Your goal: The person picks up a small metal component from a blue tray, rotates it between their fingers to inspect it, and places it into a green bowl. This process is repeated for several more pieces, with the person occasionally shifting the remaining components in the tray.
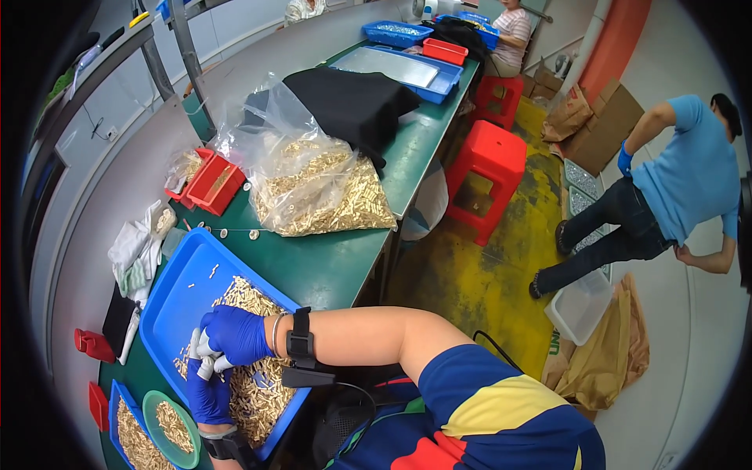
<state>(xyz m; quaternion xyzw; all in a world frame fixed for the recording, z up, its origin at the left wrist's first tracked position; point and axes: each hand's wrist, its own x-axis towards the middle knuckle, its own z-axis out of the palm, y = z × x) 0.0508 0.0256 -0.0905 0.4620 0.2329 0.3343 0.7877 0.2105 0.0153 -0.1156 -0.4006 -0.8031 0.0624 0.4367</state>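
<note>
My right hand (237,335), in a blue glove with white covers on some fingertips, comes across from the right over a blue tray (168,301). Below it my left hand (208,395), gloved the same way, reaches up from the lower edge. Their fingertips meet in a closed pinch above the tray. Whatever lies between the fingers is too small or hidden to make out. Many small brass-coloured metal pins (262,395) are heaped in the tray under and beside my hands.
A green bowl (149,403) and a smaller blue tray (116,399) hold similar parts. Beyond lies a clear plastic bag (313,184) full of them, near a red bin (216,188) and black cloth (348,106). Red stools (489,168) stand right; a person (681,180) stands beyond.
</note>
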